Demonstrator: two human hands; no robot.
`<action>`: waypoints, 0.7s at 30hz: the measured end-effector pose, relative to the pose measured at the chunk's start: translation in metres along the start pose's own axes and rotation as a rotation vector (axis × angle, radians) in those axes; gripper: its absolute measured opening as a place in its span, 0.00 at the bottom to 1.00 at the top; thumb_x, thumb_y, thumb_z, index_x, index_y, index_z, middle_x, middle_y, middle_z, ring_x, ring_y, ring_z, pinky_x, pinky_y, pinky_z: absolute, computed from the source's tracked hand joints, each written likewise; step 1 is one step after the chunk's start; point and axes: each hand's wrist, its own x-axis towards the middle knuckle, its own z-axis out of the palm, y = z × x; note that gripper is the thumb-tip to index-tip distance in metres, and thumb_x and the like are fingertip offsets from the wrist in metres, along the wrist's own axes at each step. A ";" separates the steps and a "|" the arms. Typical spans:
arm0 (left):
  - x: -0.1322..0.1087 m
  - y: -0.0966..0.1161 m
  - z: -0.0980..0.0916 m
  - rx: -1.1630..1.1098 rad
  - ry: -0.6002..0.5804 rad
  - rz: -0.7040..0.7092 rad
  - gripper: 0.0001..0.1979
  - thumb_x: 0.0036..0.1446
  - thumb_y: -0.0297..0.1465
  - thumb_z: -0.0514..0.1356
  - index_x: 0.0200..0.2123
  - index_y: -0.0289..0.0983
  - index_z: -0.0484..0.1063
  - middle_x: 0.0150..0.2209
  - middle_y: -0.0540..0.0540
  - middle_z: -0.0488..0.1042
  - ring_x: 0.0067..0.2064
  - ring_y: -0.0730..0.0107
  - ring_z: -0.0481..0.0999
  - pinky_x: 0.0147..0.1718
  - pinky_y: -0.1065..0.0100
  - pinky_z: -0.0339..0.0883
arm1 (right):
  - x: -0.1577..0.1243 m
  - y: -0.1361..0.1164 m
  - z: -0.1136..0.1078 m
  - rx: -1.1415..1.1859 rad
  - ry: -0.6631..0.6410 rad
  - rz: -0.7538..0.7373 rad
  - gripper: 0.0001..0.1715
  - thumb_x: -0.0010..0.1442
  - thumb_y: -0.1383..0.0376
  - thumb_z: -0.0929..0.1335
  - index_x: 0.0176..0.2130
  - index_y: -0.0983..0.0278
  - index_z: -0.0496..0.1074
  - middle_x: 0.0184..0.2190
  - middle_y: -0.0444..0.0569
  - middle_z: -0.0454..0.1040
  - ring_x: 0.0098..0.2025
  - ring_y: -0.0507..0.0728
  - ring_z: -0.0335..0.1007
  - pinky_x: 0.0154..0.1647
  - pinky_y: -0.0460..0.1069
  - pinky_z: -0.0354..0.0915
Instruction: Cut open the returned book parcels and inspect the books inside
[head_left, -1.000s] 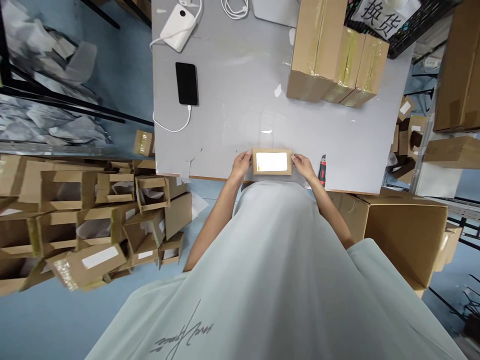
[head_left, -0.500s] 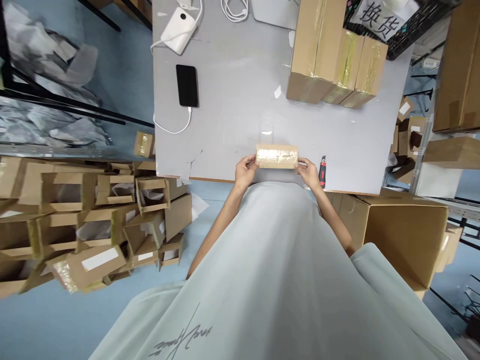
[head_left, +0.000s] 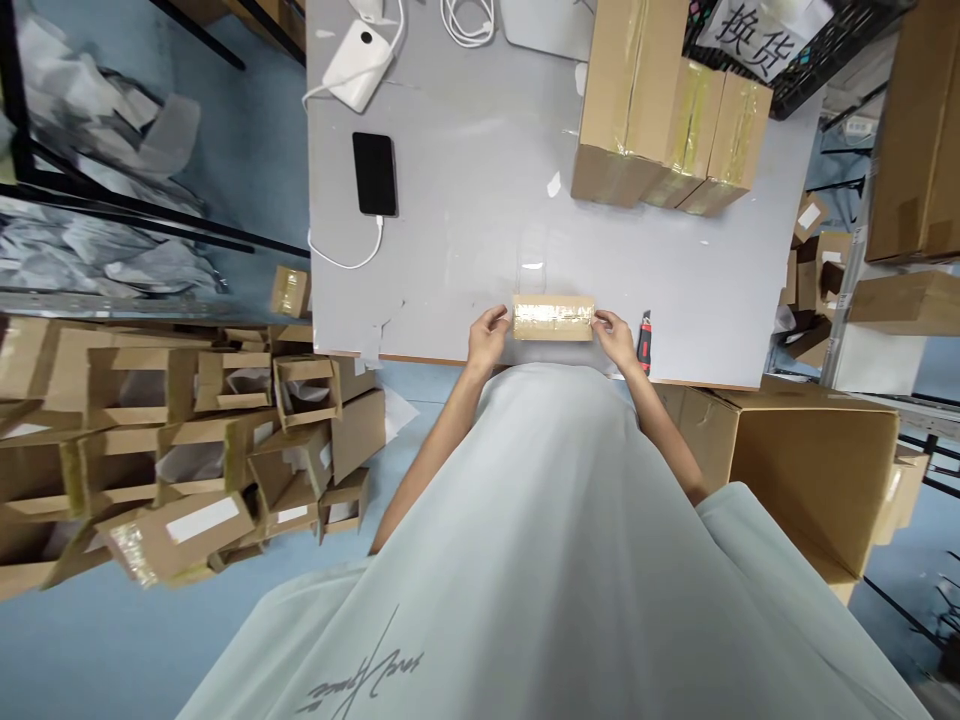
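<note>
A small cardboard box point(head_left: 553, 318) with shiny clear tape along its top lies near the table's front edge, its long side facing me. My left hand point(head_left: 487, 338) is just off the box's left end, fingers bent and slightly apart, with a narrow gap to the cardboard. At the opposite end, the fingertips of my right hand point(head_left: 614, 338) are closed against the box's right edge. A red and black box cutter point(head_left: 644, 343) lies on the table, just right of my right hand.
Taped cartons point(head_left: 611, 176) stand at the table's back right beside a black crate point(head_left: 802, 95). A black phone point(head_left: 374, 174) on a white cable lies left, below a white power bank point(head_left: 358, 65). Opened boxes point(head_left: 135, 385) are piled at left; a large open carton point(head_left: 810, 480) stands right.
My left fingers have come away from the box's left end, leaving a small gap. The box sits slightly lower in view, and my right hand remains at its right end.
</note>
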 end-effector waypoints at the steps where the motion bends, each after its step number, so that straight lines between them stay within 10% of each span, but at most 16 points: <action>1: 0.003 0.002 0.001 0.002 -0.006 -0.002 0.22 0.60 0.41 0.69 0.55 0.39 0.84 0.65 0.37 0.83 0.68 0.48 0.81 0.73 0.45 0.71 | 0.003 -0.001 0.002 0.006 0.000 0.008 0.29 0.71 0.43 0.71 0.57 0.61 0.83 0.60 0.59 0.87 0.61 0.68 0.86 0.70 0.65 0.76; 13: -0.002 0.019 0.008 -0.029 -0.058 0.086 0.24 0.71 0.51 0.64 0.54 0.38 0.84 0.55 0.40 0.87 0.57 0.56 0.85 0.60 0.58 0.81 | -0.003 -0.020 -0.006 0.072 0.053 0.012 0.47 0.69 0.30 0.70 0.63 0.64 0.81 0.65 0.65 0.83 0.56 0.69 0.88 0.67 0.65 0.78; 21: -0.004 -0.006 0.001 0.032 -0.047 0.104 0.25 0.57 0.30 0.69 0.59 0.34 0.84 0.56 0.37 0.85 0.55 0.56 0.87 0.63 0.54 0.80 | -0.017 -0.005 -0.007 0.177 -0.019 -0.091 0.38 0.68 0.41 0.75 0.66 0.60 0.79 0.59 0.56 0.79 0.57 0.64 0.85 0.62 0.60 0.81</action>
